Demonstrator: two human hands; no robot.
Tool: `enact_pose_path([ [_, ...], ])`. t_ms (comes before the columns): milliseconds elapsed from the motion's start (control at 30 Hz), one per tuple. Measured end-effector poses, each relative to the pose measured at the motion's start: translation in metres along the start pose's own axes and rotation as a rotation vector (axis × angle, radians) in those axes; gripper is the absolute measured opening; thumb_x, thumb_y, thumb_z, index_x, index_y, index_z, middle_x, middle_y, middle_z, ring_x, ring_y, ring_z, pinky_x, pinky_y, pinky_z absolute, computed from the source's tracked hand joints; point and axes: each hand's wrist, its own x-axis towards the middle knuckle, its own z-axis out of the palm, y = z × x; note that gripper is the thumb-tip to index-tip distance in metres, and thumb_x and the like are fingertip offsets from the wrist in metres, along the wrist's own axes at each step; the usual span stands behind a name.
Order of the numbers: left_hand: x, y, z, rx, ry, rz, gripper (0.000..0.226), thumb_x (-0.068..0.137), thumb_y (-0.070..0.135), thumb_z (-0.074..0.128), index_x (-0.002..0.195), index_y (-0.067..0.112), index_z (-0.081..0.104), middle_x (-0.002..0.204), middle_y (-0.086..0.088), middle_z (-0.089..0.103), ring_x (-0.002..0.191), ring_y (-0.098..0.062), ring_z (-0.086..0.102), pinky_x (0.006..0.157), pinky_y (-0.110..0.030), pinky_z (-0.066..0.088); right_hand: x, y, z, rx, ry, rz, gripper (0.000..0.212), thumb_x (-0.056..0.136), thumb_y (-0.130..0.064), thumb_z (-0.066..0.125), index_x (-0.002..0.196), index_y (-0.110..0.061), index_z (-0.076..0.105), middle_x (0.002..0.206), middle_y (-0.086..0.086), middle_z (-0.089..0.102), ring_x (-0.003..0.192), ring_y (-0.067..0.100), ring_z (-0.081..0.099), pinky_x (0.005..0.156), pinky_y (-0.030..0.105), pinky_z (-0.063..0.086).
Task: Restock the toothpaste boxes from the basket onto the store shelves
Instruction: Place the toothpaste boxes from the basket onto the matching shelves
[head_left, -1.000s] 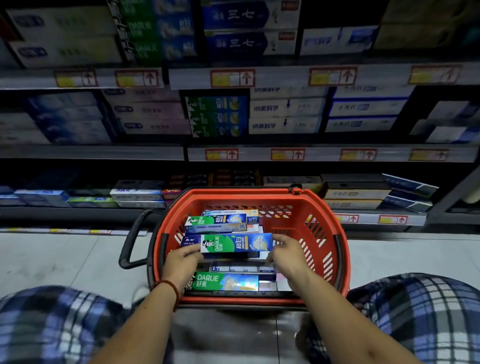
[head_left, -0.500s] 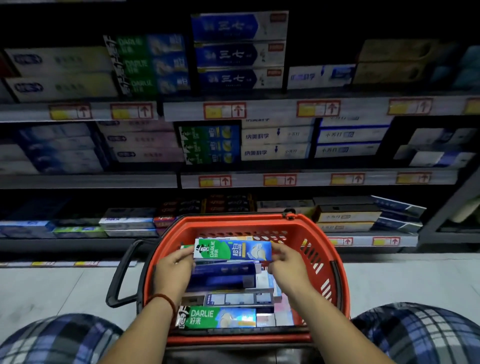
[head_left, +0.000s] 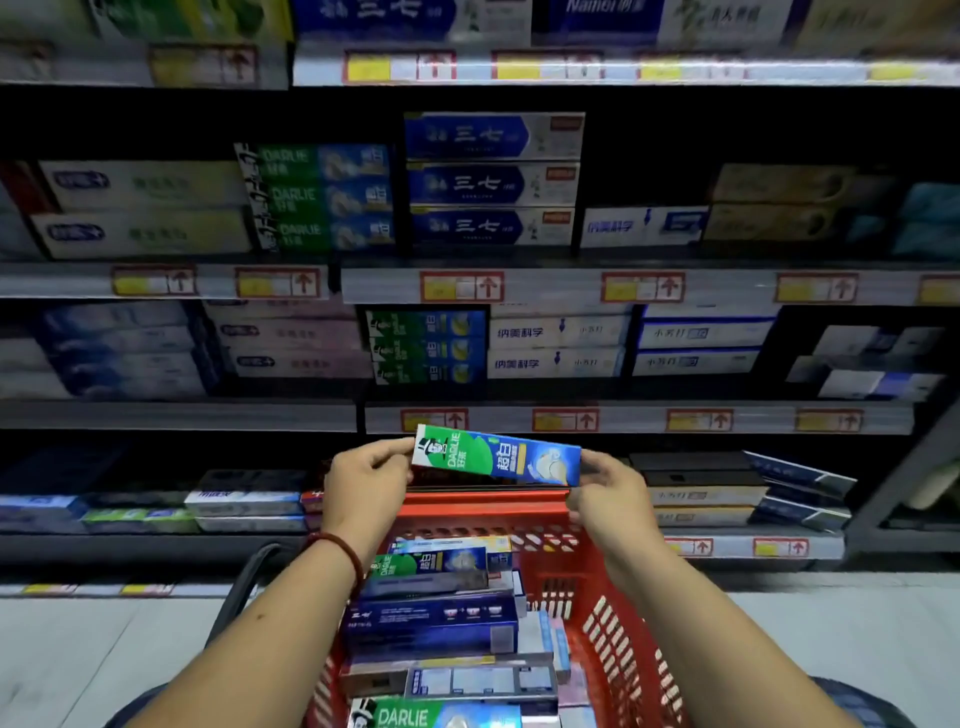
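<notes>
A green and blue Darlie toothpaste box (head_left: 496, 456) hangs level above the far rim of the red basket (head_left: 618, 639). My left hand (head_left: 363, 480) pinches its left end and my right hand (head_left: 605, 488) grips its right end. Several more toothpaste boxes lie stacked in the basket, among them a dark blue box (head_left: 431, 623) and another Darlie box (head_left: 441, 717) at the near end. Matching Darlie boxes stand in a stack on the upper shelf (head_left: 317, 195) and another stack on the shelf below (head_left: 426, 345).
The shelves (head_left: 623, 418) run across the whole view, filled with toothpaste boxes and fronted by price-tag rails. The lowest shelf (head_left: 727, 493) sits right behind the basket. The basket's black handle (head_left: 244, 582) hangs to the left over a pale tiled floor (head_left: 104, 649).
Both hands have lifted the Darlie box out of the basket and up to the level of the lowest shelf. My view has tilted upward, showing more shelves.
</notes>
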Motion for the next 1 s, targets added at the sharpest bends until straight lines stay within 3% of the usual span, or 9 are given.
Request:
enact_pose_path([
  [200,0.017,0.005,-0.004,-0.022,0.09,-0.011,0.03,0.093,0.013,0.056,0.1,0.028,0.081,0.078,0.004,0.077,0.075,-0.019,0.071,0.062,-0.027,0.049,0.016,-0.033,0.011,-0.05,-0.049,-0.075,0.051,0.085,0.017,0.05,0.107,-0.027,0.062,0.081,-0.003,0.063,0.074,0.018,0.053,0.07,0.035,0.041],
  [333,0.033,0.002,-0.009,-0.029,0.101,-0.022,0.03,0.093,0.018,0.055,0.103,0.032,0.08,0.081,0.008,0.078,0.08,-0.019,0.074,0.074,-0.04,0.059,0.03,-0.05,0.026,-0.057,-0.127,-0.11,0.046,0.089,0.016,0.05,0.105,-0.025,0.062,0.084,-0.011,0.064,0.072,0.006,0.057,0.06,0.02,0.045],
  [433,0.044,-0.001,-0.012,-0.045,0.122,-0.034,0.031,0.093,0.019,0.055,0.1,0.037,0.079,0.08,0.01,0.077,0.081,-0.02,0.075,0.077,-0.046,0.06,0.041,-0.051,0.04,-0.062,-0.148,-0.115,0.045,0.09,0.014,0.053,0.109,-0.025,0.064,0.086,-0.008,0.065,0.07,0.008,0.056,0.063,0.026,0.045],
  [533,0.051,-0.004,-0.017,-0.094,0.144,-0.026,0.032,0.095,0.016,0.055,0.099,0.037,0.078,0.089,0.01,0.078,0.084,-0.015,0.074,0.075,-0.04,0.059,0.048,-0.044,0.054,-0.053,-0.147,-0.107,0.048,0.087,0.014,0.055,0.105,-0.029,0.067,0.086,-0.008,0.067,0.078,0.009,0.06,0.079,0.033,0.05],
  [600,0.055,-0.006,-0.022,-0.136,0.141,-0.024,0.031,0.096,0.013,0.055,0.103,0.034,0.077,0.101,0.006,0.077,0.087,-0.011,0.073,0.076,-0.032,0.056,0.049,-0.041,0.063,-0.038,-0.146,-0.105,0.052,0.086,0.015,0.055,0.093,-0.035,0.066,0.083,-0.009,0.066,0.078,0.011,0.06,0.08,0.033,0.049],
  [667,0.059,-0.006,-0.027,-0.155,0.15,-0.007,0.032,0.094,0.011,0.057,0.104,0.034,0.076,0.104,0.005,0.074,0.089,-0.014,0.073,0.08,-0.034,0.057,0.05,-0.041,0.072,-0.033,-0.147,-0.104,0.054,0.086,0.015,0.055,0.09,-0.038,0.064,0.085,-0.007,0.066,0.079,0.013,0.06,0.08,0.034,0.049],
  [800,0.059,0.002,-0.047,-0.193,0.188,0.025,0.034,0.093,0.006,0.057,0.106,0.031,0.076,0.101,0.003,0.072,0.09,-0.018,0.072,0.091,-0.042,0.058,0.048,-0.046,0.088,-0.003,-0.143,-0.115,0.053,0.085,0.014,0.056,0.109,-0.031,0.07,0.086,-0.009,0.067,0.079,0.01,0.06,0.076,0.03,0.049],
  [933,0.05,0.008,-0.067,-0.204,0.201,0.037,0.039,0.092,0.003,0.057,0.102,0.037,0.073,0.103,-0.002,0.073,0.094,-0.023,0.07,0.093,-0.045,0.057,0.036,-0.053,0.102,-0.007,-0.147,-0.155,0.053,0.086,0.011,0.058,0.117,-0.031,0.069,0.1,-0.004,0.069,0.087,0.011,0.064,0.086,0.036,0.054],
  [1000,0.046,0.011,-0.078,-0.2,0.201,0.046,0.044,0.091,0.0,0.057,0.101,0.039,0.073,0.104,0.0,0.074,0.095,-0.026,0.069,0.091,-0.043,0.056,0.029,-0.057,0.107,-0.017,-0.144,-0.194,0.052,0.087,0.007,0.06,0.124,-0.029,0.067,0.11,0.001,0.067,0.091,0.012,0.065,0.084,0.034,0.054],
])
